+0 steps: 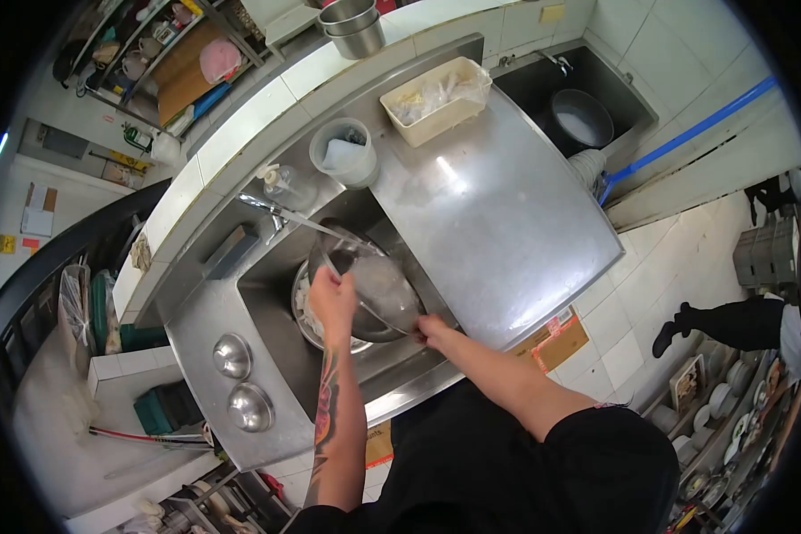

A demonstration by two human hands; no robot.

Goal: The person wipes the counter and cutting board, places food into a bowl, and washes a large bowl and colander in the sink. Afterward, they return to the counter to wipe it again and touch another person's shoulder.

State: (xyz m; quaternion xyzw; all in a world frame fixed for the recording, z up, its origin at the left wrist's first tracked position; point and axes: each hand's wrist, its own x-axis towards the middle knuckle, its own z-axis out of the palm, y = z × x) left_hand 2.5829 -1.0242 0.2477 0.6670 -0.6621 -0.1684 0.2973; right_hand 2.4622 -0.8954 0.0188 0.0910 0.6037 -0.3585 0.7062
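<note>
In the stainless sink (267, 307), a large metal bowl (384, 327) is tilted, with cloudy water inside. My left hand (332, 301) is closed on its near-left rim, and my right hand (430, 331) grips the rim at the right. From the tap (262, 206) a stream of water runs toward the bowl. Below and left of it, a second round metal vessel (299, 313) sits in the sink with white pieces in it; the tilted bowl hides most of it.
Two metal domes (232, 356) lie on the left drainboard. Behind the sink stand a soap bottle (287, 189) and a white tub (345, 160). A cream bin (438, 102) with plastic bags is on the right counter (498, 222). A blue pole (694, 133) leans at the right.
</note>
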